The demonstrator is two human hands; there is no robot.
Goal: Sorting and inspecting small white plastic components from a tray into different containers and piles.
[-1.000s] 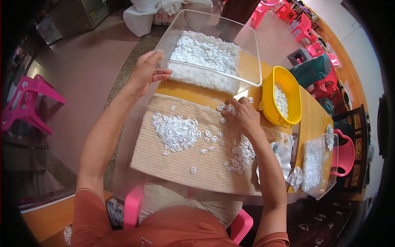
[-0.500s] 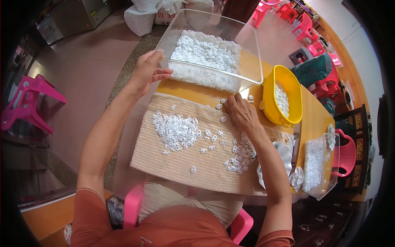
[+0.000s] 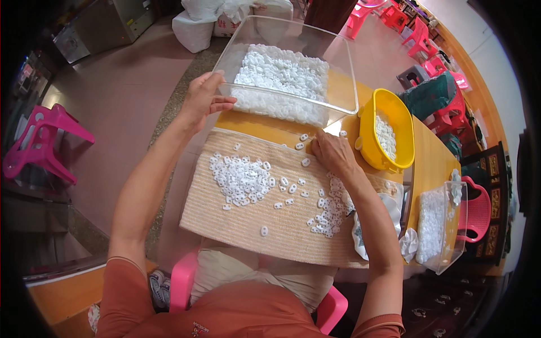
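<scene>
My left hand (image 3: 202, 102) grips the near left corner of a large clear plastic bin (image 3: 290, 97), fingers closed over its rim. Inside the bin lies a thick layer of small white pieces (image 3: 282, 73). My right hand (image 3: 335, 152) rests at the far edge of a woven beige mat (image 3: 225, 234), fingers curled downward; what they may hold is hidden. Loose white oval pieces with two dark holes, such as a nearby piece (image 3: 306, 162), lie next to it. On the mat, a larger heap (image 3: 241, 180) sits left and a smaller heap (image 3: 328, 218) right, with several scattered pieces between.
A yellow tub (image 3: 367, 132) with white pieces stands right of the bin. Farther right are a clear container (image 3: 453, 231) of white pieces and crumpled white plastic (image 3: 409, 244). A pink stool (image 3: 48, 138) stands on the floor at left; white sacks (image 3: 193, 31) lie behind.
My right hand has shifted very slightly, its fingers more tucked under. My left hand keeps its hold on the bin's corner.
</scene>
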